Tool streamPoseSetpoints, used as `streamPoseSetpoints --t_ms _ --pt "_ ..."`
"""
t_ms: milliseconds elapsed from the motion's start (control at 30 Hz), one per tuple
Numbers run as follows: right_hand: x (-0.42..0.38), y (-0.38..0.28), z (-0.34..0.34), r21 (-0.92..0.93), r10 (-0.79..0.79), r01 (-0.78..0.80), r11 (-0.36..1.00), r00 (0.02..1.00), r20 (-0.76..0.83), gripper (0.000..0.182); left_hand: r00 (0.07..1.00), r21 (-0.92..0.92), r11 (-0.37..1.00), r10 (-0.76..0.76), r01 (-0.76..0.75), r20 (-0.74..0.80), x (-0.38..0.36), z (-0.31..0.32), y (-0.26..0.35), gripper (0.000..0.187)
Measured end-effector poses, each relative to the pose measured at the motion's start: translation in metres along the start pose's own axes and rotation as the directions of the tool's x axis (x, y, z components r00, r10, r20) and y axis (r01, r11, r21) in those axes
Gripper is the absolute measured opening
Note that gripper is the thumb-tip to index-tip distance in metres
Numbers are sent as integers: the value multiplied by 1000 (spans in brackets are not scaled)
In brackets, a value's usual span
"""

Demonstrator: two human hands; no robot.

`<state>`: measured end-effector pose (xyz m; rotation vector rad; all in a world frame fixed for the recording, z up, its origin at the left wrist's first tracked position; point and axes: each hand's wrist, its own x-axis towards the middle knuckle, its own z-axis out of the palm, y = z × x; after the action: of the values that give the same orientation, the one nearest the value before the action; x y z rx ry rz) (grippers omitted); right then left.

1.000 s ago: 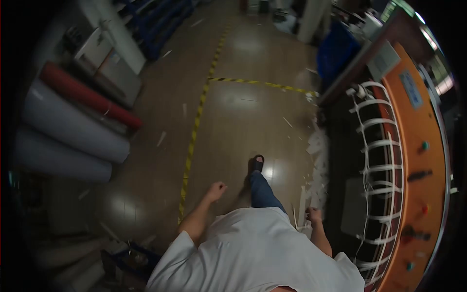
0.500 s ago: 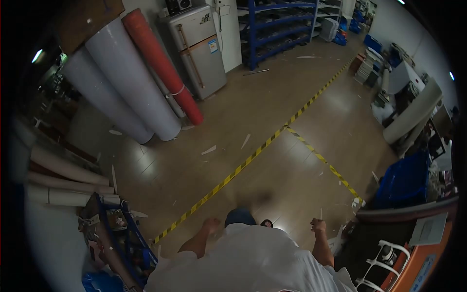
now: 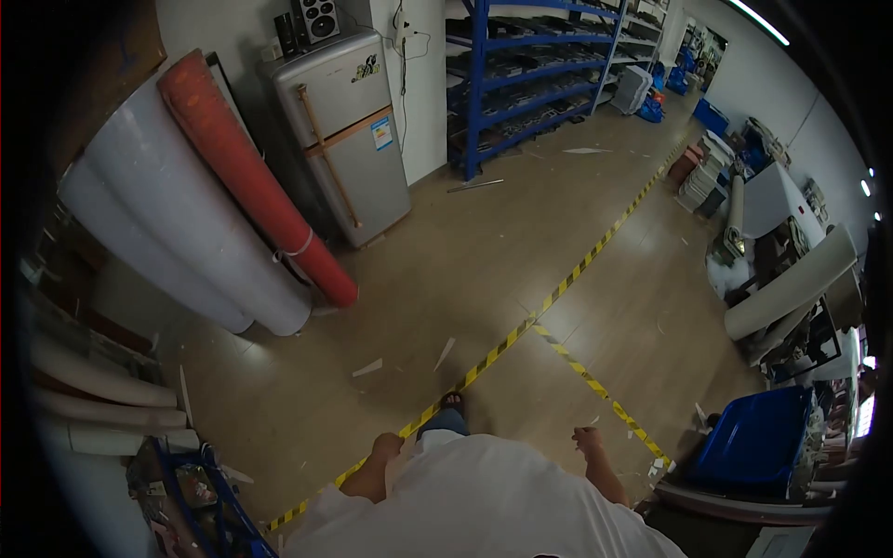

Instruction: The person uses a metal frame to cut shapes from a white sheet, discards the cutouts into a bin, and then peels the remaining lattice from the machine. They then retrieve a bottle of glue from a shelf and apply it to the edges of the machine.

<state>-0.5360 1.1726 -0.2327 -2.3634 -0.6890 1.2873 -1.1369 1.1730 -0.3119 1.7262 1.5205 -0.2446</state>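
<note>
Yellow-and-black tape crosses the brown floor diagonally, with a branch running off toward a blue bin on the right. The left hand hangs above the floor, overlapping the tape in view; its grip is too dim to read as open or closed. The right hand hangs over the floor, left of the branch, its grip partly open with the fingers loosely bent. Between the hands is the front of a white shirt, and a sandalled foot shows at the tape. Pale scraps lie ahead of the left hand. Farther left, a red roll leans beside thick greyish rolls, near a silver refrigerator; beyond it stands a blue rack with loaded shelves.
</note>
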Motion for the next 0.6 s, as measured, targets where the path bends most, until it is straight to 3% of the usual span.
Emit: streamPoseSetpoints --t_ms 33,100,167,233,333,433,500,533,600 --pt "8 -20 -6 8 59 -59 998 998 -20 33 996 -155 986 -73 63 -60 34 -32 2 35" --pt "26 -58 -13 44 55 -54 998 998 -40 32 948 -480 852 -297 211 -111 73 -125 53 12" --pt "43 -100 -5 105 72 -68 992 997 -40 31 926 -656 731 -355 190 -127 118 -208 95 20" --pt "73 -140 5 75 107 -106 992 994 -3 31 925 -555 831 -198 -16 -324 187 -253 104 34" --pt "143 -213 -3 26 100 -100 995 995 20 32 924 -632 773 -280 56 -261 265 -310 148 35" --pt "241 -294 -12 109 21 -21 994 1000 0 34 937 -524 851 -211 37 -278 365 -301 139 29" --pt "316 -358 -28 175 -56 63 983 997 -45 35 966 -579 799 -248 163 -70 413 -290 131 33" --pt "353 -395 -37 193 -93 104 976 993 -69 36 943 -587 779 -324 221 -76 427 -283 138 29" --pt "424 -486 -56 179 -253 276 944 957 -139 36 971 -347 918 -230 193 -68 429 -320 180 28"
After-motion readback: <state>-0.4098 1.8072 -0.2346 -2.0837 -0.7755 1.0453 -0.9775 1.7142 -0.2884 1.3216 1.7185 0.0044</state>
